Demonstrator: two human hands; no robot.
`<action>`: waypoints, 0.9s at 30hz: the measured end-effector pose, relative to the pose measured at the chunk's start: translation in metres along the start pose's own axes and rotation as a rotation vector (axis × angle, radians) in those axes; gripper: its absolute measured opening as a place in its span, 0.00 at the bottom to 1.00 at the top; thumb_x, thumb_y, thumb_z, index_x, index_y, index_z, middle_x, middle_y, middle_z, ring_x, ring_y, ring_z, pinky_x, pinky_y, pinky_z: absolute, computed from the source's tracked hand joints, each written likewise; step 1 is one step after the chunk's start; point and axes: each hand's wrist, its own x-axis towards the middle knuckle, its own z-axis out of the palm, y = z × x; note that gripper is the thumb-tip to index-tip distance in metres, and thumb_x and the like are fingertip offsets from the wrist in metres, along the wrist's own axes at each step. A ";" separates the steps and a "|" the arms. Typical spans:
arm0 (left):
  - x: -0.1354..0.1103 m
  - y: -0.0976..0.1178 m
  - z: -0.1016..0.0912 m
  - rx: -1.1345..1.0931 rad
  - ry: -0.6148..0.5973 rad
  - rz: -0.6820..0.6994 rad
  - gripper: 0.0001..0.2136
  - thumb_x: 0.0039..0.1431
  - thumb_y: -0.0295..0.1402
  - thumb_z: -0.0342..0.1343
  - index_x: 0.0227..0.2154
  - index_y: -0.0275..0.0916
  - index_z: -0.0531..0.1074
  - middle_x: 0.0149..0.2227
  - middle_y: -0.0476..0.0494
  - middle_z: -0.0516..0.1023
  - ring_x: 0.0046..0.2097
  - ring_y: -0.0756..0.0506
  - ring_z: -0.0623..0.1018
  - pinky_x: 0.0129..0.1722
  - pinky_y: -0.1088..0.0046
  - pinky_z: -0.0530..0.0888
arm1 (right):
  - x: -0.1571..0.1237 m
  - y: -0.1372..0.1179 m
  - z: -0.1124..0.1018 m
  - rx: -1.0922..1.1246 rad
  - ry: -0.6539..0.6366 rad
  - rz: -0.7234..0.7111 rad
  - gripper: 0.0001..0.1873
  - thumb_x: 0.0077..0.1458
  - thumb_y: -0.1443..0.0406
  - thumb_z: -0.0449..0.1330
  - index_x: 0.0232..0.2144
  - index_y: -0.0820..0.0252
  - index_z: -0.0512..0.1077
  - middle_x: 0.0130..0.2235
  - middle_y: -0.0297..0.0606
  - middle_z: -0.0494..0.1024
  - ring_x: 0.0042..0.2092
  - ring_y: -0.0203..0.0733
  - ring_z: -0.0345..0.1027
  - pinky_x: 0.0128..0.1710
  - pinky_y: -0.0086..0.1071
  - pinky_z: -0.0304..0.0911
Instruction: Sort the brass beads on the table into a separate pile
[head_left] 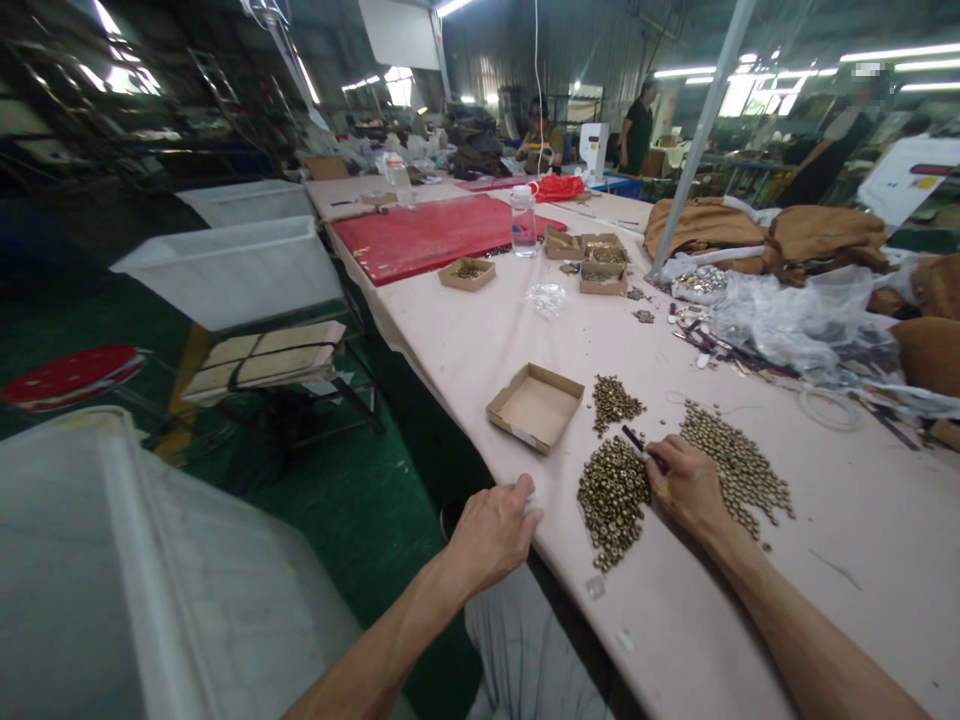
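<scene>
My right hand (pixel 688 486) pinches a short dark stick (pixel 632 437) whose tip points away to the left. It hovers or rests between a dense pile of bronze-coloured metal pieces (pixel 611 505) and a looser spread of similar round pieces (pixel 739 465). Beyond lies a smaller heap of bronze pieces (pixel 615 402). At the table's near edge is my left hand (pixel 495 532), its fingers curled closed around a whitish bit that I cannot make out. An open cardboard tray (pixel 536 405) sits just past the left hand, with nothing in it.
The pale tabletop (pixel 465 345) carries several small cardboard boxes, a clear bottle (pixel 523 222) and a red sheet (pixel 427 235). Plastic bags (pixel 810 315) and brown fabric crowd the right, by a metal pole (pixel 701 140). White bins (pixel 240 270) stand left. People are in the background.
</scene>
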 end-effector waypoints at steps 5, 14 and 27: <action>0.000 0.000 -0.001 0.008 -0.005 -0.001 0.10 0.68 0.41 0.45 0.43 0.42 0.65 0.35 0.40 0.79 0.40 0.38 0.81 0.40 0.65 0.71 | -0.002 0.005 0.003 -0.120 0.087 0.096 0.10 0.59 0.64 0.55 0.36 0.59 0.76 0.34 0.40 0.73 0.33 0.39 0.64 0.35 0.32 0.56; -0.001 0.001 0.001 0.026 0.005 -0.016 0.13 0.68 0.42 0.46 0.47 0.42 0.65 0.41 0.38 0.81 0.45 0.38 0.81 0.45 0.63 0.72 | -0.006 0.009 -0.022 -0.389 0.166 0.264 0.09 0.58 0.65 0.55 0.34 0.62 0.75 0.34 0.41 0.74 0.31 0.38 0.59 0.32 0.32 0.48; -0.003 0.009 0.000 -0.002 0.026 0.001 0.14 0.67 0.42 0.47 0.49 0.41 0.66 0.43 0.36 0.80 0.46 0.37 0.81 0.46 0.62 0.73 | -0.093 -0.030 -0.080 0.110 0.009 -0.055 0.05 0.57 0.66 0.58 0.35 0.58 0.74 0.28 0.33 0.70 0.28 0.35 0.63 0.30 0.29 0.58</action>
